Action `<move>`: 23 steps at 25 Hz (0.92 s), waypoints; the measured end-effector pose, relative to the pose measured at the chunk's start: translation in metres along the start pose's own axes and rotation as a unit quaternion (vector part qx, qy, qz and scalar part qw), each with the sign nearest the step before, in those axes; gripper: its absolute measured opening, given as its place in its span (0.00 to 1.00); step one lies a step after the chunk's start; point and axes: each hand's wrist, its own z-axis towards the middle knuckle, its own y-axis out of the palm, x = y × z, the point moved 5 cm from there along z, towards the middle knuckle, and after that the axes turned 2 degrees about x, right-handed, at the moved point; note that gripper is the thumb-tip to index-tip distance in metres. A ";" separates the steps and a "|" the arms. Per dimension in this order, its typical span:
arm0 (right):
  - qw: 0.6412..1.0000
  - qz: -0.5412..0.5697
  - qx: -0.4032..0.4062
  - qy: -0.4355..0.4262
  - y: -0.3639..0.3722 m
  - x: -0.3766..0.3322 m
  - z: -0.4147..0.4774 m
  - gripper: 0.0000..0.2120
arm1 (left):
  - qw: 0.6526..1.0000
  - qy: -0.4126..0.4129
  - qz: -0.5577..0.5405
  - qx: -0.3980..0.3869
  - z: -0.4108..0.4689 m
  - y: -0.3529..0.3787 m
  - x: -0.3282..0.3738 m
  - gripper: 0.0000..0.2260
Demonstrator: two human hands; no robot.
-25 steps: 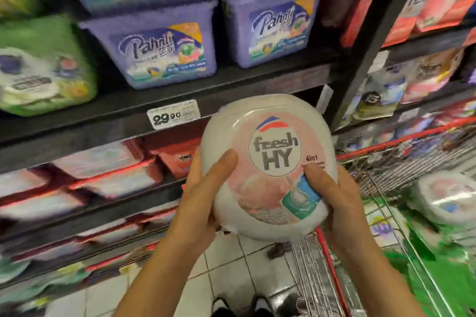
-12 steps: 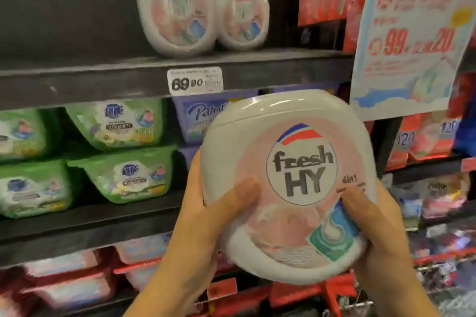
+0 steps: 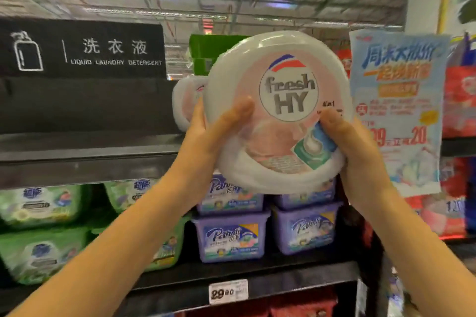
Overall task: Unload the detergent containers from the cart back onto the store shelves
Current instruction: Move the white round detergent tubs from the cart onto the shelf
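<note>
The left hand (image 3: 206, 136) gripped the tub (image 3: 278, 110) at its 8 o'clock edge, thumb curled over the pink label and fingers hidden behind. The right hand (image 3: 360, 152) gripped it at 4 o'clock in the same way, thumb pressed beside the blue corner of the label. Between the 2 hands the tub stood on edge, its broad round face toward the camera and the "fresh HY" print nearly upright. It was in the air, resting on nothing.

At 9 o'clock from it, a 2nd matching tub (image 3: 184, 103) stood on the top shelf (image 3: 85, 159), partly hidden by the left hand. The held tub's lower rim appeared to hang below that shelf's front lip, so the coming move probably called for a small lift and then a push straight away from the body. The left hand was the nearer to the shelved tub and might brush it.

Purple tubs (image 3: 229, 239) sat on the shelf at 6 o'clock, and a poster (image 3: 396, 110) hung at 3 o'clock.
</note>
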 end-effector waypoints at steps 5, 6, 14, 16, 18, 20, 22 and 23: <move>0.998 -0.021 -0.054 0.021 0.003 0.020 0.069 0.27 | 0.998 -0.020 0.058 0.008 0.072 -0.018 -0.002 0.33; 0.998 -0.030 -0.055 0.031 0.006 0.026 0.076 0.36 | 0.997 -0.033 0.065 0.007 0.081 -0.023 -0.009 0.33; 0.990 -0.066 -0.094 0.086 -0.008 0.081 0.105 0.29 | 0.989 -0.076 0.127 0.020 0.112 -0.043 -0.062 0.37; 0.988 -0.081 -0.088 0.097 -0.012 0.088 0.107 0.30 | 0.982 -0.062 0.181 -0.001 0.116 -0.044 -0.066 0.37; 0.987 -0.076 -0.074 0.121 -0.016 0.095 0.108 0.28 | 0.966 -0.065 0.251 -0.018 0.122 -0.047 -0.074 0.40; 0.985 -0.066 -0.070 0.144 -0.021 0.101 0.111 0.28 | 0.942 -0.087 0.323 -0.024 0.131 -0.052 -0.079 0.47; 0.982 -0.068 -0.065 0.162 -0.024 0.109 0.114 0.26 | 0.926 -0.084 0.368 -0.024 0.138 -0.054 -0.083 0.49; 0.981 -0.073 -0.058 0.170 -0.025 0.112 0.117 0.24 | 0.921 -0.068 0.383 -0.009 0.141 -0.054 -0.084 0.48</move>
